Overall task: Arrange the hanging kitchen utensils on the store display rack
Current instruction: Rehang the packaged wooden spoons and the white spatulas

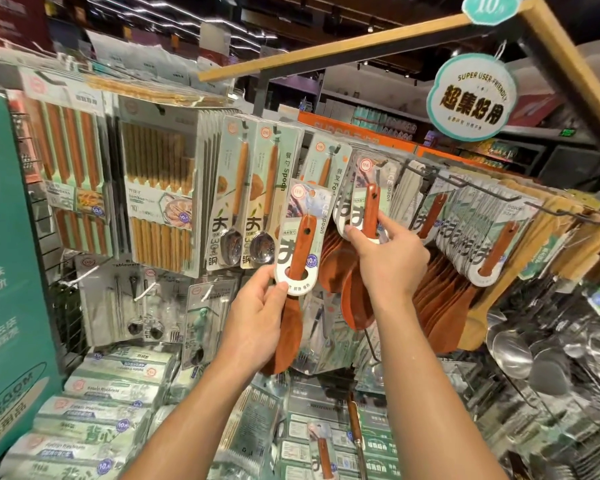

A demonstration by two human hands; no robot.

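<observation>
Rice spoon [293, 271] in left hand [257, 317]: reddish wood, smooth, matt; backing card [300, 216] glossy printed paper. Hanging rice spoons [364, 216] under right hand [388, 258]: same wood and card. Packaged spoons [238, 216] at left: shiny metal bowls, wood handles. Chopstick packs [160, 199]: pale bamboo, clear plastic. Ladles [513, 344] at right: polished steel. Hooks [482, 188]: dark matt metal wire. Top frame [361, 46]: light wood.

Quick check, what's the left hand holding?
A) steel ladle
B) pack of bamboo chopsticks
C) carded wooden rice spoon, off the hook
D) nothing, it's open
C: the left hand grips a carded wooden rice spoon by its card's lower edge, clear of the hooks, while the right hand holds the rice spoons hanging on the rack.
</observation>
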